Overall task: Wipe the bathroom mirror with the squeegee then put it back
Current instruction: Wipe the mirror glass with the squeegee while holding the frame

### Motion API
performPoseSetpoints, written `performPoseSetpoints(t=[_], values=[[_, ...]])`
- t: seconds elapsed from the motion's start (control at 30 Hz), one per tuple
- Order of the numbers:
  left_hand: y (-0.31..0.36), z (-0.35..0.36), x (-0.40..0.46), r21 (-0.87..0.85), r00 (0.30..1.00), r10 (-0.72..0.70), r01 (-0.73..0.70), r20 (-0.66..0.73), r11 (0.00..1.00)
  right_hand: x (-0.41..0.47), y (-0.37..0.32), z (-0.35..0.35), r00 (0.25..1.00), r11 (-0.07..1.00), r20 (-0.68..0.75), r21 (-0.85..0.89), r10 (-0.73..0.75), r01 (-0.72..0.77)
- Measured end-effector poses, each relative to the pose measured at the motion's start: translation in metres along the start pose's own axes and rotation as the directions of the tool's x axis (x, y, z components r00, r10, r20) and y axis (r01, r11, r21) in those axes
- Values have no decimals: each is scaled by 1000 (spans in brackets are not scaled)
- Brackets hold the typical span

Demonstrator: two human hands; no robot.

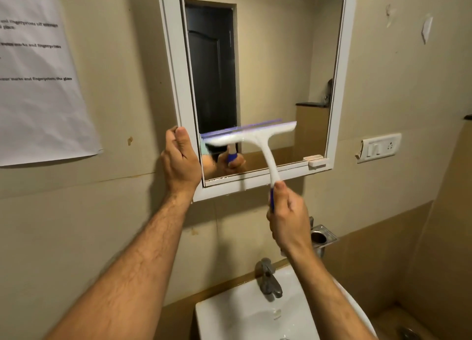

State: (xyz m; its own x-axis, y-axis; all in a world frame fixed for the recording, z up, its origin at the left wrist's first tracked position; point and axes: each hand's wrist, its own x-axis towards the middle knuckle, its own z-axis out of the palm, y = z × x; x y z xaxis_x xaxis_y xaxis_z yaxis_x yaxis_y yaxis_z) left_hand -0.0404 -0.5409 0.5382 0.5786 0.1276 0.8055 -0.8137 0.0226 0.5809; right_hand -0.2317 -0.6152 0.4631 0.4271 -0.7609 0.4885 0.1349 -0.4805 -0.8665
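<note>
Gripping the blue end of the squeegee (258,142) handle: right hand (287,218), fingers curled round the grip, thumb lying along the top of it. The white handle is rising up and to the left from this hand, and the white head with its blue blade is lying slantwise against the lower part of the mirror (268,71) glass, its left end lower than its right. The head is blurred. In the glass, just behind the head, the reflection of the hand and the blue grip is showing.

Holding the mirror's white frame (176,84) at its lower left edge: left hand (180,161), fingers curled over the outer side of the frame, thumb resting on the front face. The squeegee's left tip is sitting just to the right of this thumb, near it, contact not discernible.

Also present:
- Printed paper sheet (38,84), hanging on the wall well to the left of the left hand; text mostly too blurred to read.
- White basin (229,319), lying below both forearms, with a metal tap (268,278) standing just below the right wrist.
- Metal holder (322,233), fixed to the wall just to the right of the right hand.
- White switch plate (379,147), mounted on the wall up and to the right of the right hand, beside the mirror's lower right corner.
- Small white catch (316,162), sitting on the frame's bottom rail, right of the squeegee handle.
</note>
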Motion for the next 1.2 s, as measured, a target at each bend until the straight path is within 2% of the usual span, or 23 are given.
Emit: performPoseSetpoints(t=[0.13, 0.33, 0.57, 0.83, 0.97, 1.2], values=[[-2, 0, -1, -6, 1000, -2, 2, 11, 1000, 16, -17, 8, 1000, 1000, -12, 12, -17, 17], [-3, 2, -1, -23, 1000, -10, 10, 12, 1000, -8, 24, 12, 998, 998, 25, -26, 61, -60], [-2, 1, 0, -43, 1000, -16, 16, 8, 999, -37, 50, 8, 996, 990, 34, -112, 88, -84], [-4, 0, -1, -52, 999, -28, 29, 18, 998, -27, 19, 1, 991, 991, 25, 0, 130, -130], [-2, -1, -1, -43, 1000, -21, 22, 18, 999, -9, -2, 5, 993, 993, 10, 1, 115, -115], [-4, 0, -1, -40, 1000, -11, 11, 18, 999, -45, 44, 6, 985, 985, 19, -26, 170, -170]])
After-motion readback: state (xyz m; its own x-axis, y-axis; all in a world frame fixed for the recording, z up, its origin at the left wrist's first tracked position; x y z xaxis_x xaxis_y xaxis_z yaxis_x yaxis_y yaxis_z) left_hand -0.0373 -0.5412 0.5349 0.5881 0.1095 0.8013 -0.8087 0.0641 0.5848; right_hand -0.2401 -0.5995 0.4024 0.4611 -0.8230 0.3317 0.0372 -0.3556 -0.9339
